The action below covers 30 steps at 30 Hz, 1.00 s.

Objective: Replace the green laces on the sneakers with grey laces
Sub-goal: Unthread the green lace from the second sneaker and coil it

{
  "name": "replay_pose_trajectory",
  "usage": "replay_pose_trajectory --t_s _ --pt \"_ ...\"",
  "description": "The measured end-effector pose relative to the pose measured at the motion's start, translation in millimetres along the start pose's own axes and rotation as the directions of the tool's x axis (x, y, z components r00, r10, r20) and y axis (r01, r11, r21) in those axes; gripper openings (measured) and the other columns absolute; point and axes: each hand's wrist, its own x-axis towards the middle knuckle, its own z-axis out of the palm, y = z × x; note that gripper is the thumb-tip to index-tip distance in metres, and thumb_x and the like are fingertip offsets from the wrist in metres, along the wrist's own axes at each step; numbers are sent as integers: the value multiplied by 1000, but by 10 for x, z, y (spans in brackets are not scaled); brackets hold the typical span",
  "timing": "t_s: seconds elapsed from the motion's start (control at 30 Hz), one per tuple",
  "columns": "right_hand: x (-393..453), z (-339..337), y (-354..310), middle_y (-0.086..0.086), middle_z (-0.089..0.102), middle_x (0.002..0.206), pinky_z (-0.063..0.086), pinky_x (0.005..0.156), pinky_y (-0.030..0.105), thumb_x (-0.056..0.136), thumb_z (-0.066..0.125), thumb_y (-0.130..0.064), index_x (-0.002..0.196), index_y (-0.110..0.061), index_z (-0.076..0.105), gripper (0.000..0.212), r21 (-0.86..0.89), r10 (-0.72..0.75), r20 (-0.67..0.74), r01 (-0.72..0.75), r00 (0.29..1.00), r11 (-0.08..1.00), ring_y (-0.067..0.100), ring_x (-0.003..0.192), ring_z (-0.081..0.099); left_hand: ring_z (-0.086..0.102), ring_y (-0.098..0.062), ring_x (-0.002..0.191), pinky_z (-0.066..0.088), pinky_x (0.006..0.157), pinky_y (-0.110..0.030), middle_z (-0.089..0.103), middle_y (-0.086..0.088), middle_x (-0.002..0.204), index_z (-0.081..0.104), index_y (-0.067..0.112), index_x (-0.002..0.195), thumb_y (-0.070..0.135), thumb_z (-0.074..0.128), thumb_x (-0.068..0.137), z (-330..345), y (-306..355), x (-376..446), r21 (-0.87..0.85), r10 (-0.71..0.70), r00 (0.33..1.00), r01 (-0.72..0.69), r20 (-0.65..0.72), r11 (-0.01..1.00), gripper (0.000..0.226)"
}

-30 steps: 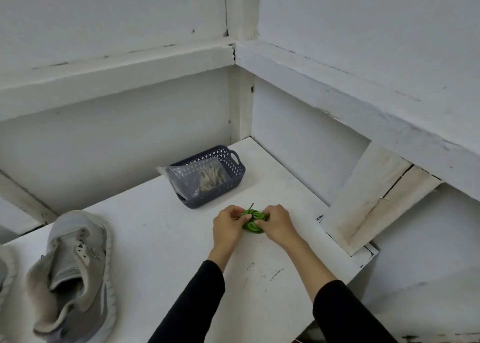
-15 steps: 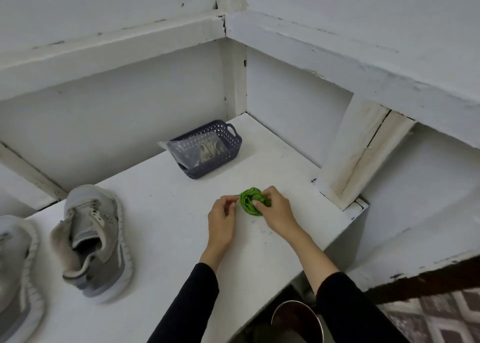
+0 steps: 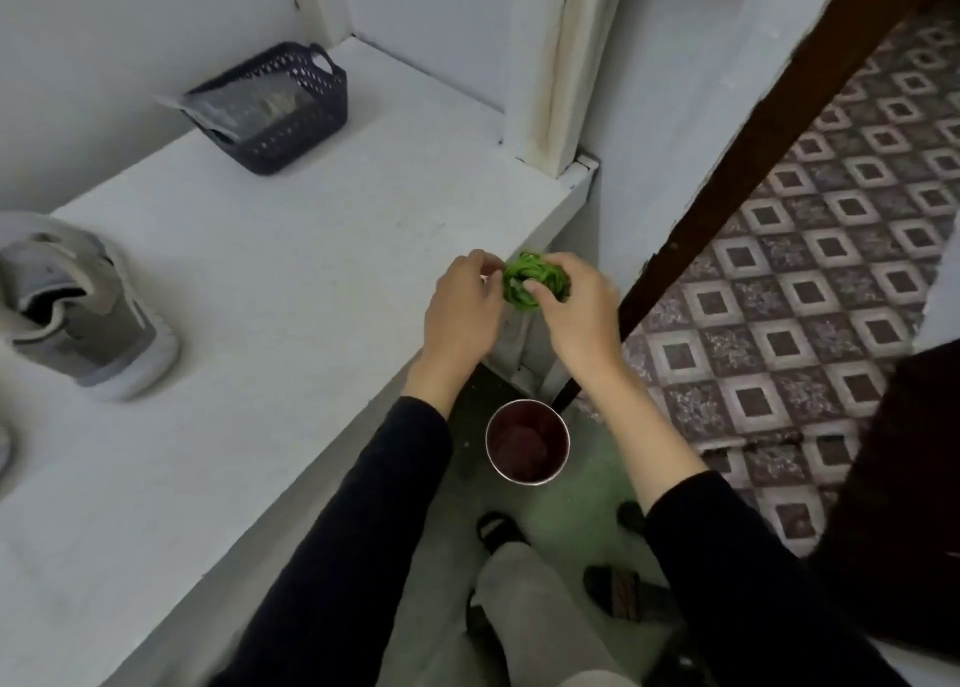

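Observation:
A wound-up bundle of green laces (image 3: 535, 282) sits between my two hands at the right front edge of the white shelf (image 3: 291, 270). My right hand (image 3: 582, 312) grips the bundle from the right, thumb across it. My left hand (image 3: 465, 304) touches its left side with the fingertips. A grey sneaker (image 3: 78, 296) without laces stands at the left of the shelf. At the back, a dark plastic basket (image 3: 291, 119) holds a clear bag with grey laces (image 3: 244, 106).
Below the shelf edge, a round metal bin (image 3: 527, 442) with a dark inside stands on the green floor near my feet. A patterned tiled floor (image 3: 805, 281) lies to the right, behind a dark wooden beam (image 3: 769, 130). A white post (image 3: 550, 62) rises at the shelf's right end.
The view has tipped down and right, so the bin and floor show. My hands have carried the green bundle toward the shelf's front edge, above the bin.

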Motion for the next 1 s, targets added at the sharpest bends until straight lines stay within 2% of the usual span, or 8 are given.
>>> replay_pose_trajectory --t_s 0.13,0.2,0.37,0.47,0.6,0.8,0.87,1.0 --pt "-265 -118 621 6 65 108 40 83 19 90 67 -22 115 -13 65 27 -142 114 -17 -116 993 983 16 99 58 58 -22 108 49 91 -40 62 -7 119 60 12 121 20 46 99 576 -187 -287 65 -56 993 49 107 997 27" --pt "-359 -72 951 7 65 107 42 83 22 90 67 -21 115 -13 65 27 -182 182 13 -176 983 967 19 100 60 59 -25 108 50 90 -40 62 -9 120 60 11 121 18 48 99 826 -411 -396 109 -118 978 100 175 989 26" --pt "-558 399 2069 11 66 106 52 88 42 88 69 -19 117 -14 64 30 -308 336 107 -290 936 906 29 100 62 60 -28 108 50 93 -41 64 -11 119 65 14 115 16 48 97 1627 -1286 -556 214 -306 904 249 300 945 24" --pt "-625 872 2977 13 67 105 52 86 41 89 68 -15 117 -15 64 29 -374 400 171 -317 900 872 31 98 63 61 -28 109 49 95 -43 64 -10 119 65 14 115 16 49 97 2300 -2042 -558 282 -369 852 275 371 919 24" --pt "-702 1477 4073 14 66 109 52 87 40 91 65 -14 121 -12 63 31 -480 500 245 -344 830 807 32 100 63 60 -30 110 50 93 -41 64 -10 119 65 15 115 18 47 98 3039 -2985 -563 404 -417 788 236 452 884 25" --pt "-769 2483 5512 17 59 113 51 86 43 91 56 -9 120 -9 57 29 -595 552 315 -292 772 748 40 103 59 59 -32 112 49 92 -42 61 -10 119 66 14 111 17 50 96 4110 -4287 -463 508 -420 796 168 435 845 22" --pt "-754 2728 5812 18 59 114 50 87 41 89 49 -2 121 -7 58 34 -595 537 341 -265 772 759 40 104 59 59 -32 111 50 89 -40 62 -10 118 64 14 114 19 48 98 4305 -4544 -432 554 -421 802 138 424 821 23" --pt "-708 2909 5977 17 62 114 48 88 39 89 44 0 124 -10 60 40 -536 576 361 -342 734 772 40 105 60 59 -33 112 47 86 -39 61 -12 121 62 14 119 20 46 100 4398 -4684 -408 589 -407 798 83 443 804 25"
